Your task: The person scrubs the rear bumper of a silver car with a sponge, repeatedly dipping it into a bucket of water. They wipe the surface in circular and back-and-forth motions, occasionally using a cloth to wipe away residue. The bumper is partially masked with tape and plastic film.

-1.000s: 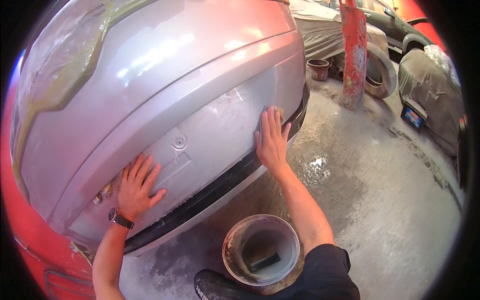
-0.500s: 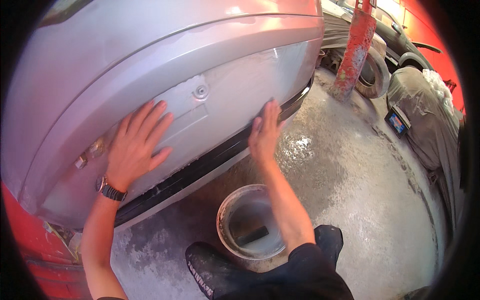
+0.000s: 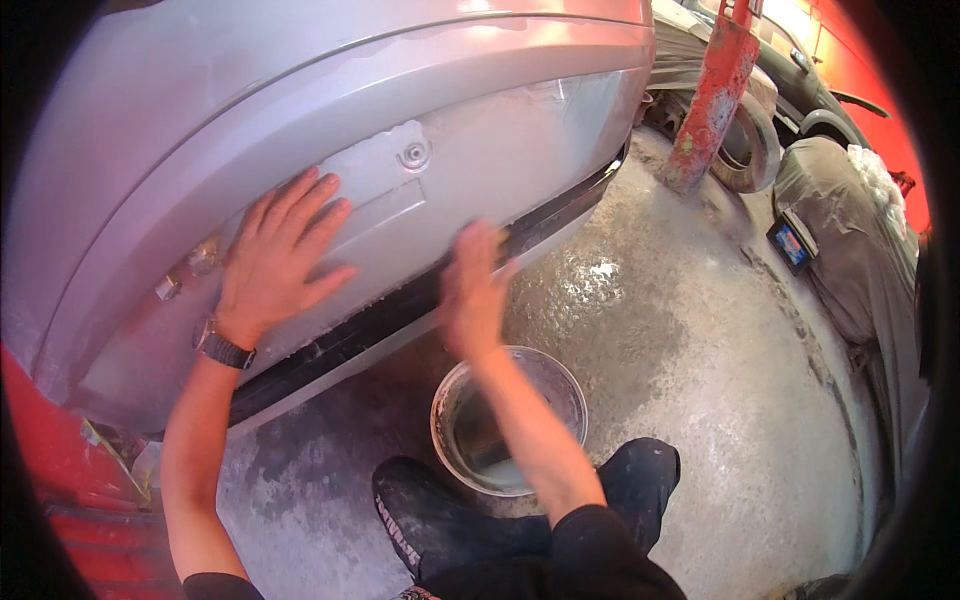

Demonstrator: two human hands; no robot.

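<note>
A silver-grey car bumper (image 3: 330, 120) fills the upper left, with a duller, whitish area on its lower face. My left hand (image 3: 280, 250) lies flat on that area, fingers spread and nothing in it; a dark watch (image 3: 222, 345) is on its wrist. Smeared by motion, my right hand (image 3: 474, 290) is at the black lower trim strip (image 3: 400, 303). A small yellowish bit shows by its fingertips, too blurred to name. Between the hands are a shallow rectangular outline and a round fitting (image 3: 414, 153).
A round bucket (image 3: 442, 440) with murky liquid stands on the wet concrete floor (image 3: 740, 400) between my feet, partly behind my right forearm. To the right are a red post (image 3: 712, 105), a tire (image 3: 758, 150), a draped cover (image 3: 850, 220) and a small box (image 3: 792, 240).
My right hand has swept left and toward me, from the bumper's lower edge to farther along the black trim. My left hand has stayed nearly in place on the panel.
</note>
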